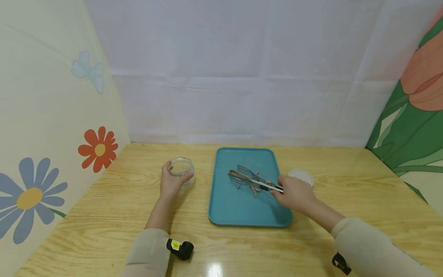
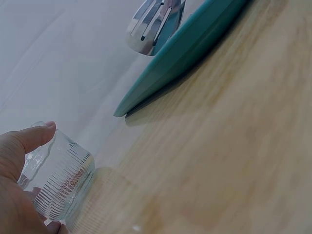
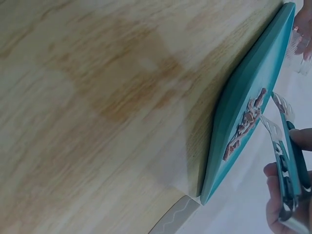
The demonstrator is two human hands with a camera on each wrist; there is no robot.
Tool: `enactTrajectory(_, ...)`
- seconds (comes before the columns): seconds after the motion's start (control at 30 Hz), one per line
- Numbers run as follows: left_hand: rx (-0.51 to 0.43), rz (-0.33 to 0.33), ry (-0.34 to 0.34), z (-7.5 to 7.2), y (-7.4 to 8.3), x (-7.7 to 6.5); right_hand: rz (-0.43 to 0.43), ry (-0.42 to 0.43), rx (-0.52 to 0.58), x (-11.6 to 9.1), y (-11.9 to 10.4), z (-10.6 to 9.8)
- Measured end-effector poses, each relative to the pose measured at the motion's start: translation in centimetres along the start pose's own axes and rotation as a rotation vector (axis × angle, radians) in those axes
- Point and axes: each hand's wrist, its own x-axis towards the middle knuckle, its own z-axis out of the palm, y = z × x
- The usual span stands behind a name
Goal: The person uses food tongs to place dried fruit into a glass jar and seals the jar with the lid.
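My left hand (image 1: 170, 181) holds a clear glass jar (image 1: 187, 169) on the table, left of the blue-green tray (image 1: 221, 209). In the left wrist view, the jar (image 2: 66, 183) has ribbed sides, and a reddish-brown patch shows through them. My right hand (image 1: 298, 193) grips metal tongs (image 1: 249, 178) with slotted heads above the tray. The heads of the tongs (image 3: 278, 119) stand apart in the right wrist view, with nothing visible between them. Below them, small reddish-brown wrapped-looking pieces (image 3: 245, 124) lie in a loose pile on the tray. The tongs partly cover these pieces (image 1: 255, 191) in the head view.
A round white lid (image 1: 302, 177) lies on the wooden table (image 1: 238, 250) right of the tray, partly behind my right hand. A pale cloth (image 1: 242, 107) hangs along the back. Flower-printed panels (image 1: 52, 127) stand at both sides.
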Motion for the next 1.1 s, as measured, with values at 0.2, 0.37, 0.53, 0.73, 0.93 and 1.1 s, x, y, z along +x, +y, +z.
enactTrajectory(0.2, 0.017, -0.003, -0.002, -0.07, -0.08, 0.04, 0.002, 0.005, -0.007, 0.07, 0.05, 0.22)
enactTrajectory(0.37, 0.005, -0.005, 0.0, -0.03, -0.08, 0.05, -0.012, 0.018, -0.012, 0.04, -0.08, 0.14)
enactTrajectory(0.53, -0.001, -0.009, 0.008, 0.02, -0.09, 0.05, -0.036, 0.024, -0.019, -0.12, -0.19, 0.17)
enactTrajectory(0.73, -0.014, -0.01, 0.002, 0.06, -0.09, 0.02, -0.042, 0.039, -0.032, -0.2, -0.04, 0.29)
enactTrajectory(0.93, -0.01, -0.008, 0.004, 0.06, -0.1, 0.01, -0.041, 0.038, -0.033, -0.19, 0.05, 0.31)
enactTrajectory(1.1, -0.012, -0.008, 0.006, 0.07, -0.08, 0.01, -0.053, 0.039, -0.043, -0.22, 0.04, 0.37)
